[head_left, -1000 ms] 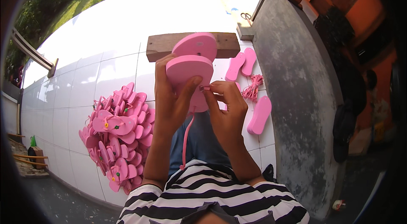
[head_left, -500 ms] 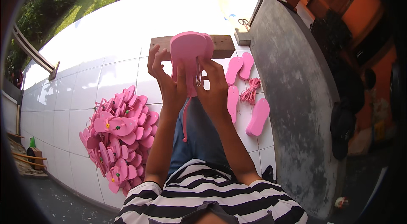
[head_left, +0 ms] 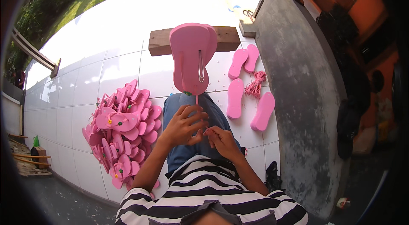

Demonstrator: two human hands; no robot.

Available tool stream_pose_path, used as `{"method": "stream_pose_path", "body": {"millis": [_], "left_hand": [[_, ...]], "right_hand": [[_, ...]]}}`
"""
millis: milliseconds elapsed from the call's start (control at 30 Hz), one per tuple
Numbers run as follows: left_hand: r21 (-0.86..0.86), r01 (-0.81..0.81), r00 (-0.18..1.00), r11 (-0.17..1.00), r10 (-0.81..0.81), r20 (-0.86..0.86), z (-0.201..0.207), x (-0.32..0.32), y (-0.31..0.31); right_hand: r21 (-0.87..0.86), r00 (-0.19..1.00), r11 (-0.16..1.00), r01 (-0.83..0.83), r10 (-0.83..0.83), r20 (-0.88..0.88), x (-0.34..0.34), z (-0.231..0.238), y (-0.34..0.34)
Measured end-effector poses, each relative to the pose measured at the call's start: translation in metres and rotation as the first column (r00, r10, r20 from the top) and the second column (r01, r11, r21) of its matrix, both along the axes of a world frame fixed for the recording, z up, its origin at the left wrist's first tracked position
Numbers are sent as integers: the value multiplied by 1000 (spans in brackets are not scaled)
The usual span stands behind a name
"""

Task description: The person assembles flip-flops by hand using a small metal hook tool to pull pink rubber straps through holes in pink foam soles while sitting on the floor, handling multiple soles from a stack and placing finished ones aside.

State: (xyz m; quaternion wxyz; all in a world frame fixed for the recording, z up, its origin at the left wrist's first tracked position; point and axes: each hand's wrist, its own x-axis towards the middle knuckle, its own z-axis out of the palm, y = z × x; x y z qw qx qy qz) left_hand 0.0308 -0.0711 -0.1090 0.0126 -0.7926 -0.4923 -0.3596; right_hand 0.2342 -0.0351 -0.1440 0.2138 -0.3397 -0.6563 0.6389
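Observation:
A pink flip-flop sole (head_left: 187,61) leans over a wooden block, with another pink sole edge showing behind it. A looped metal wire (head_left: 201,67) sticks out of its face. From the sole's lower end, near a small green piece (head_left: 187,93), a thin pink strap (head_left: 197,99) runs down to my hands over my lap. My left hand (head_left: 184,126) is curled around the strap, its fingers partly bent. Beside it, my right hand (head_left: 222,142) pinches a pink end of the strap between thumb and fingertips. The fingers partly hide the strap.
Left of my legs is a heap of pink flip-flops (head_left: 123,125), some with small flowers. The wooden block (head_left: 228,38) lies ahead. On the right are several pink soles (head_left: 235,99), a bundle of pink straps (head_left: 256,84) and a grey low wall (head_left: 298,110). Scissors (head_left: 248,13) lie farther off.
Both hands have come down from the sole to my lap, with the strap between them. The wire stays in the sole. The view has shifted slightly.

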Motion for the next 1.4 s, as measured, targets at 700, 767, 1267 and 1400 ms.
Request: {"method": "stream_pose_path", "body": {"millis": [700, 767, 1267, 1400], "left_hand": [[281, -553, 772, 784, 357, 526, -3, 44, 38], [280, -513, 794, 811, 324, 515, -10, 47, 38], [276, -539, 747, 796, 300, 594, 47, -21, 53], [252, -570, 771, 782, 403, 493, 97, -56, 77]], "right_hand": [[103, 760, 804, 586, -501, -413, -76, 73, 41], [256, 782, 766, 590, -461, -420, -75, 71, 41], [-96, 737, 986, 137, -166, -655, -84, 99, 71], [-26, 761, 995, 92, -87, -643, -88, 95, 75]]}}
